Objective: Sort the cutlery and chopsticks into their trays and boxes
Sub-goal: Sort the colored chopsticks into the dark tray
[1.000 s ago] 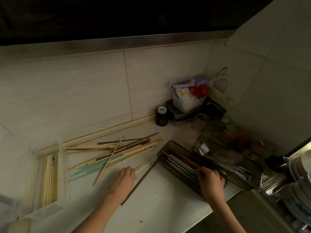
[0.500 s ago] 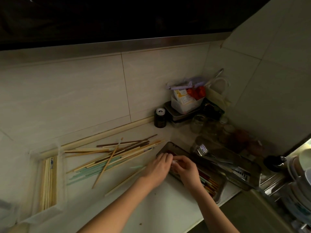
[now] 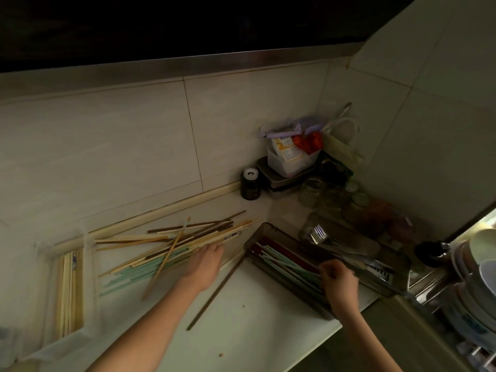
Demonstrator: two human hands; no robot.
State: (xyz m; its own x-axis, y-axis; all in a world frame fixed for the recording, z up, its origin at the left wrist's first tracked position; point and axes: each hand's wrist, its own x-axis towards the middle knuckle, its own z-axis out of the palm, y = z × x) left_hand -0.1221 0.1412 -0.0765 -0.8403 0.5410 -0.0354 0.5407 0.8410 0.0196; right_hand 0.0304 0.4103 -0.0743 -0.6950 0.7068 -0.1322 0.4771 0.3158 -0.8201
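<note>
Left hand (image 3: 205, 264) on jumbled wooden, brown and teal chopsticks (image 3: 171, 245)

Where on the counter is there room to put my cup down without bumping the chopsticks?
The bare counter at the near edge, between the lone dark chopstick and the dark tray, looks free. It is crowded around the loose chopstick pile under the left hand, and in the far corner by the jars.
</note>
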